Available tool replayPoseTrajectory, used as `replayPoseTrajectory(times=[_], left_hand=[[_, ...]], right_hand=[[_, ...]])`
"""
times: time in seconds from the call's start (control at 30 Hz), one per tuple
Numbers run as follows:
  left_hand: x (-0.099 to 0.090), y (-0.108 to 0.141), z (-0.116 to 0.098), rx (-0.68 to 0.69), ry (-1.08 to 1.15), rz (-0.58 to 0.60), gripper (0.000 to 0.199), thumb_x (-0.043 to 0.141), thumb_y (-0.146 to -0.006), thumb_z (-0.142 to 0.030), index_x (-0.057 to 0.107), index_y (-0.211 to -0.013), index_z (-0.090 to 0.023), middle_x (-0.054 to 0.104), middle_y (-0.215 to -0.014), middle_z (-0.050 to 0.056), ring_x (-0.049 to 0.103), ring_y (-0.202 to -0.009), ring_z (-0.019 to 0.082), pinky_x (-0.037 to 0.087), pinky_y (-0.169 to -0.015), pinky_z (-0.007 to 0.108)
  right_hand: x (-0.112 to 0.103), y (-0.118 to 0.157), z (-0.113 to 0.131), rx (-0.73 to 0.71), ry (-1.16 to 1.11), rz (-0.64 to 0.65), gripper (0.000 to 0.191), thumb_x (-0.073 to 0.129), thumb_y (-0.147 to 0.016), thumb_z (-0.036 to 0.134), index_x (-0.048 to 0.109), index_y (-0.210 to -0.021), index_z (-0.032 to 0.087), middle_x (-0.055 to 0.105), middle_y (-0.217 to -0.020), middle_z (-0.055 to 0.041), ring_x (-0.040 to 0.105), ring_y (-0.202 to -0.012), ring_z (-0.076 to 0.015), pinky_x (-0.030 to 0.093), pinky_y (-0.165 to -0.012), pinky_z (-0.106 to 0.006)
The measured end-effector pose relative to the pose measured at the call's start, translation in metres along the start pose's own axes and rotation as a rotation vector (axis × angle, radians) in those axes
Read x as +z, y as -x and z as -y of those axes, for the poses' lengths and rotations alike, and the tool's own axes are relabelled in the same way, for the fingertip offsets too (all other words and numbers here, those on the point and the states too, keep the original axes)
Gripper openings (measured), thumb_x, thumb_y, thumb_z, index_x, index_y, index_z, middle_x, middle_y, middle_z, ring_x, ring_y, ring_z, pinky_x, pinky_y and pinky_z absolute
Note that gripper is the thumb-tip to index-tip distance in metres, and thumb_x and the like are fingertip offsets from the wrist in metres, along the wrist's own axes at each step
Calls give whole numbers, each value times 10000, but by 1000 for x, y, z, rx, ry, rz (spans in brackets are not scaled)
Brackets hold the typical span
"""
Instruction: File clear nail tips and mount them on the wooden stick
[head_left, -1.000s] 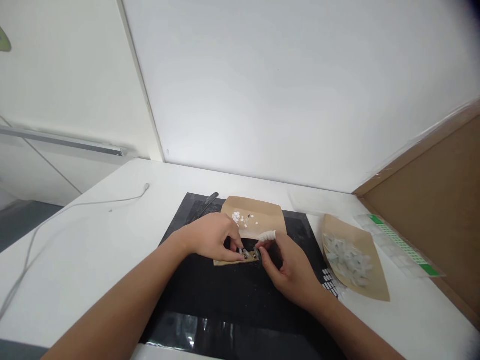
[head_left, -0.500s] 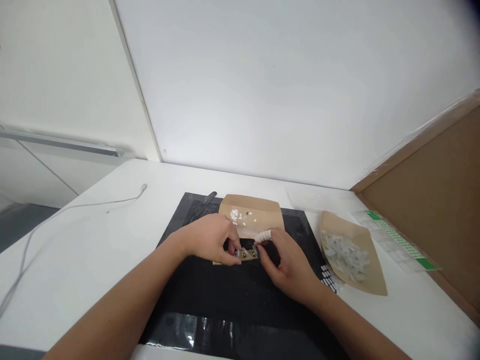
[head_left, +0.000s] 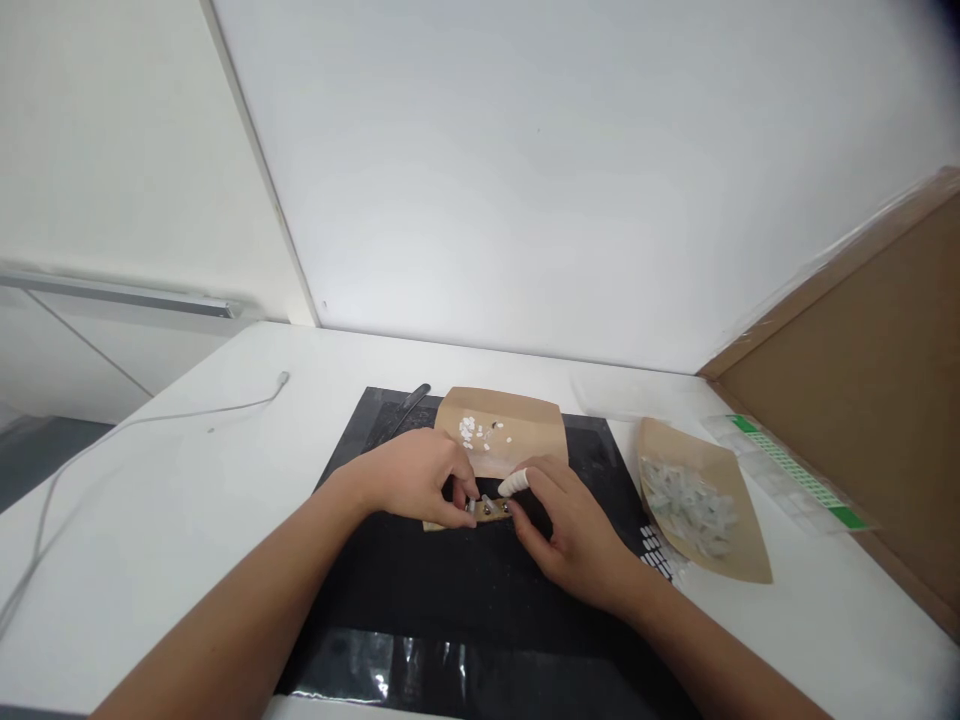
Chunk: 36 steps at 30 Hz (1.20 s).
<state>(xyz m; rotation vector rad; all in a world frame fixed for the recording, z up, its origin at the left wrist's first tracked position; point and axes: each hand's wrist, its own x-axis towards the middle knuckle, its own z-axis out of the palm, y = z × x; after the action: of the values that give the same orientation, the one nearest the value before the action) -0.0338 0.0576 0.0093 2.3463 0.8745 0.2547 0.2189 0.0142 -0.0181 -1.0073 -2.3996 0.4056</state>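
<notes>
A narrow tan strip [head_left: 491,511] with small shiny metal pieces and clear bits on it lies on the black mat [head_left: 450,580]. My left hand [head_left: 420,475] pinches the strip's left end between thumb and fingers, hiding part of it. At the right end, my right hand [head_left: 566,525] has its thumb and index finger curled close over the strip. A white wrapping [head_left: 514,483] covers that index fingertip. Whatever lies between these right fingertips is too small to make out. Just behind the hands is a brown paper sheet [head_left: 525,425] bearing small white pieces [head_left: 468,428].
To the right, another brown paper [head_left: 750,540] holds a heap of clear plastic pieces [head_left: 694,505]. White pieces [head_left: 654,553] sit in rows by the mat's right edge. A dark-handled tool [head_left: 412,398], a green-and-clear plastic case [head_left: 799,475] and a white cable [head_left: 180,412] lie farther out.
The right thumb and index finger have shifted slightly left over the strip's right end; the dark, clear-looking bit at their tips no longer shows. The left hand has barely moved.
</notes>
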Motion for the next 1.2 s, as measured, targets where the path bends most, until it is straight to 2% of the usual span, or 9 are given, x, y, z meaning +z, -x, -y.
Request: replayPoseTrajectory(times=[0.2, 0.4, 0.73, 0.97, 1.2], left_hand=[[-1, 0, 1, 0, 10, 16, 164, 832, -774, -322, 832, -902, -219, 814, -784, 4, 730, -723, 171, 461, -668, 261], [-3, 1, -2, -20, 5, 18, 191, 819, -788, -339, 835, -931, -213, 808, -779, 10, 693, -659, 158, 445, -618, 251], [-5, 1, -8, -13, -4, 37, 146, 818, -775, -304, 832, -891, -217, 806, -792, -5, 701, -686, 149, 440, -631, 234], [-6, 2, -13, -56, -10, 59, 128, 803, -747, -266, 814, -871, -234, 794, -796, -32, 672, -648, 130, 422, -592, 221], [-4, 1, -14, -72, -46, 55, 238, 831, -724, -303, 795, -952, -247, 803, -840, -38, 704, -711, 153, 430, -637, 239]], right_hand=[[0, 1, -1, -47, 6, 15, 157, 562, -948, 130, 541, -1074, 221, 627, -1079, -101, 574, -1032, -268, 499, -932, -449], [-1, 0, -1, -57, 27, 20, 163, 571, -945, 142, 557, -1091, 211, 634, -1137, -121, 580, -1104, -283, 497, -987, -467], [0, 2, -2, -83, 86, 81, 232, 632, -943, 192, 555, -1161, 201, 640, -1239, -100, 562, -1172, -272, 444, -1016, -438], [7, 1, 4, -80, 309, 124, 153, 643, -982, 318, 562, -980, 189, 660, -1006, -74, 561, -976, -262, 403, -838, -402], [8, 0, 5, -38, 287, 132, 183, 682, -964, 323, 555, -961, 192, 637, -976, -56, 542, -940, -242, 374, -818, -365]])
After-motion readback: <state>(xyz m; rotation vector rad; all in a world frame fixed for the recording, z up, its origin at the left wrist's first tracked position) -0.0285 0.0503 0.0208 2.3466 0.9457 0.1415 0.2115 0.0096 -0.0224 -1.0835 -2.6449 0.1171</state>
